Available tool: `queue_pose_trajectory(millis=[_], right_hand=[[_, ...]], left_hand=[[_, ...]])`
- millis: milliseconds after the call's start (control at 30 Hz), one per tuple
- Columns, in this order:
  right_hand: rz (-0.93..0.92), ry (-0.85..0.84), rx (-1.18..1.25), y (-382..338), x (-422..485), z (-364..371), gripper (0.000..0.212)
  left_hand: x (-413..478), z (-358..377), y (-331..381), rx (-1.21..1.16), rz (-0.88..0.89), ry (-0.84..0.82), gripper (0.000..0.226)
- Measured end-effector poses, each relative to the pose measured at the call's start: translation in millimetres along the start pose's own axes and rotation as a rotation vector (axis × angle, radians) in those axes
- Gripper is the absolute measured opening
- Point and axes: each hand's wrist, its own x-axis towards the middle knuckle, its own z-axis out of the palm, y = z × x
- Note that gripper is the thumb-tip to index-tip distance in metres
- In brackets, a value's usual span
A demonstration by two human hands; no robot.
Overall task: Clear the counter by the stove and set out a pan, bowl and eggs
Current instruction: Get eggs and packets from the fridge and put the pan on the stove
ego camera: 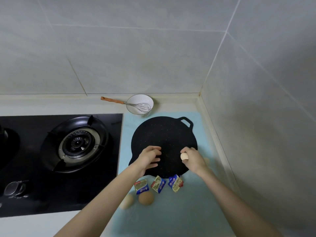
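Head view: on the counter (196, 212) right of the stove (77, 144), a pan (164, 132) is seen lying flat, with a bowl (136, 100) set behind it at the back edge. The left hand (148, 158) is held over the pan's near left, fingers loosely curled, nothing gripped. The right hand (195, 159) is closed round an egg (184, 156) over the near right rim. A brown egg (145, 198) and a pale egg (127, 201) lie toward the near edge, nearer the left arm; the held egg is judged bound there.

Blk speckled pan (164, 134), wht bowl (139, 104)
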Motion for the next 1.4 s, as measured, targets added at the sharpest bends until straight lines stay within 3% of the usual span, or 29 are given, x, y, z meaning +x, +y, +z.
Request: queue_pose_trajectory(millis=[233, 400, 633, 900, 1033, 1233, 1400], right_hand=[[0.017, 0.17, 0.071, 19, -5, -21, 0.037], [0.062, 0.231, -0.091, 47, 1, -46, 0.032], [0.117, 0.155, -0.143, 59, 18, -41, 0.037], [0.115, 0.196, -0.094, 53, 16, -40, 0.037], [-0.011, 0.152, 0.073, 23, 7, -40, 0.037], [-0.24, 0.005, 0.107, -30, -11, -22, 0.035], [-0.329, -0.18, 0.076, -60, -13, 1, 0.041]], left_hand=[[-6, 16, 5, 0.072, 0.018, -0.031, 0.023], [-2, 31, 14, 0.12, 0.038, -0.078, 0.029], [11, 48, 11, 0.139, 0.021, -0.091, 0.025], [16, 34, 8, 0.16, 0.06, -0.042, 0.026], [12, 4, 5, 0.17, 0.105, 0.021, 0.027], [-4, -56, -25, 0.143, 0.108, 0.133, 0.027], [-9, -79, -55, 0.043, 0.03, 0.214, 0.032]])
